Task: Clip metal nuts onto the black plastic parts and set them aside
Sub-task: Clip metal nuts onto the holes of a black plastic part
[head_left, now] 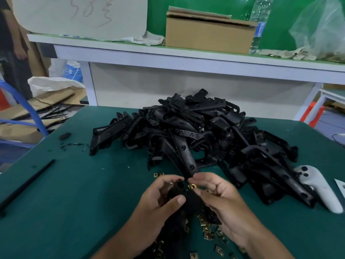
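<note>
Head view: left hand (164, 197) wraps its grip shut around a black plastic part (180, 191), long axis running toward me, while right hand (222, 193) pinches a metal nut (192, 186) just right of the part's far end, nearest, I judge.

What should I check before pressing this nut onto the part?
1. Part held firm in left hand: ok.
2. Nut at right hand fingertips, close to the part: ok.
3. Nut squared to the part's edge: cannot tell, fingers hide it.
4. Spare nuts within reach on the mat: ok.
5. Pile of parts clear of the hands: ok, just behind.
6. Free mat space at left for the finished part: ok.
</note>
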`<state>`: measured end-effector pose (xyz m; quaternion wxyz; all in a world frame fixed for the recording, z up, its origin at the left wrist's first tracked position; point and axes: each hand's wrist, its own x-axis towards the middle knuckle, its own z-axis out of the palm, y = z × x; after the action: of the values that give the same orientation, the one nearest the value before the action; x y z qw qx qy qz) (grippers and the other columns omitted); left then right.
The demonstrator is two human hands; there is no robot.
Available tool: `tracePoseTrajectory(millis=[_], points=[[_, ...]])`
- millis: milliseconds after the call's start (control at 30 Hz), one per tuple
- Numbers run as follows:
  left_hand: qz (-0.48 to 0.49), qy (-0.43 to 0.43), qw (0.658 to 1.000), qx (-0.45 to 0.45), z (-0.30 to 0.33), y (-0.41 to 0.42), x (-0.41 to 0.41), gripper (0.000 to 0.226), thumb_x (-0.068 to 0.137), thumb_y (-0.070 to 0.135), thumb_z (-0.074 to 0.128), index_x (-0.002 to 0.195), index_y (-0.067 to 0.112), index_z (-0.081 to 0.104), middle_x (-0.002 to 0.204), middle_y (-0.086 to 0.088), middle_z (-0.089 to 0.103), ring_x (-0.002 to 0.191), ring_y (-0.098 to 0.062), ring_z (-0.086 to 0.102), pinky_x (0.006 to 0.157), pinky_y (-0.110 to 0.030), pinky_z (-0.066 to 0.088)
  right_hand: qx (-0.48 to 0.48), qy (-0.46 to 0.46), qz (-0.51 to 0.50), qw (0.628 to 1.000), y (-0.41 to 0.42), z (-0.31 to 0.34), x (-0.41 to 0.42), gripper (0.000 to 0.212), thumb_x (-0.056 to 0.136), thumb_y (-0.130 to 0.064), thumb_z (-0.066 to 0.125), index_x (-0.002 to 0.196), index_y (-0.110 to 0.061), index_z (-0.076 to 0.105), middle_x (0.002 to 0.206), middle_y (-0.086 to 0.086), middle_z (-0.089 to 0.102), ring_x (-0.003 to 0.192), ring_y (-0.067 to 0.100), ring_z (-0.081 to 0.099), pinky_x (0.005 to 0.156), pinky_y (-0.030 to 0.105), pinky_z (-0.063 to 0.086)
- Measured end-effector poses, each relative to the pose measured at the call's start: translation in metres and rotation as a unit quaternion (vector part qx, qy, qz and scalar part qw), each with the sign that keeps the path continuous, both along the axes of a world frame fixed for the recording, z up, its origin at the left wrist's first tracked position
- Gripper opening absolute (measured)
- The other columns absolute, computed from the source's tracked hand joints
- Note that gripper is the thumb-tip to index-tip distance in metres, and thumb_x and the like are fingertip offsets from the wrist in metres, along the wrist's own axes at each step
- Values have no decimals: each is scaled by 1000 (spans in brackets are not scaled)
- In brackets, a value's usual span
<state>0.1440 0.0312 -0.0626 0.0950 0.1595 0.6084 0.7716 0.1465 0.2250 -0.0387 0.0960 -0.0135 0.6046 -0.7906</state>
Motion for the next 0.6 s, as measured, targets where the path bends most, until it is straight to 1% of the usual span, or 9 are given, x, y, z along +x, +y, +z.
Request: tracePoseTrajectory(millis=[100,200,333,433,500,600], points=[[-1,4,1000,-6,3,-1,1,33,81,36,77,113,32,69,105,1,74,97,-14,71,81,-22,55,-51,-15,-7,999,-1,1,0,35,75,-3,71,109,-7,73,119,15,73,105,23,73,80,24,59],[-2,2,1000,-11,4,-2,1,36,83,37,77,117,30,68,113,-5,73,106,-21,70,85,-25,55,-70,-13,-4,997,-1,3,0,34,79,-1,69,113,-2,69,120,19,72,105,26,73,82,26,60],[-7,6,1000,-16,4,-3,2,36,86,36,76,120,28,66,114,-5,72,107,-22,70,84,-24,55,-56,-4,7,998,-3,4,2,29,82,-3,69,111,-4,71,121,19,72,112,31,70,90,31,59],[-8,1,1000,-5,6,-2,2,35,85,35,77,119,27,67,115,-7,72,108,-24,70,85,-25,55,-46,0,2,999,-3,5,3,31,81,-6,71,111,-4,70,120,19,72,112,31,70,87,29,60],[-11,-5,1000,9,6,-2,2,34,85,33,77,118,26,68,115,-8,72,107,-23,70,84,-25,55,-42,3,-2,999,-3,6,2,29,80,-8,72,109,-6,73,119,19,72,110,31,71,84,28,60],[-19,-12,1000,21,5,-2,2,32,88,27,76,119,24,67,117,-11,72,108,-25,70,85,-26,56,-32,9,4,999,-3,7,3,25,80,-11,72,104,-11,76,120,18,73,110,29,71,84,27,59]])
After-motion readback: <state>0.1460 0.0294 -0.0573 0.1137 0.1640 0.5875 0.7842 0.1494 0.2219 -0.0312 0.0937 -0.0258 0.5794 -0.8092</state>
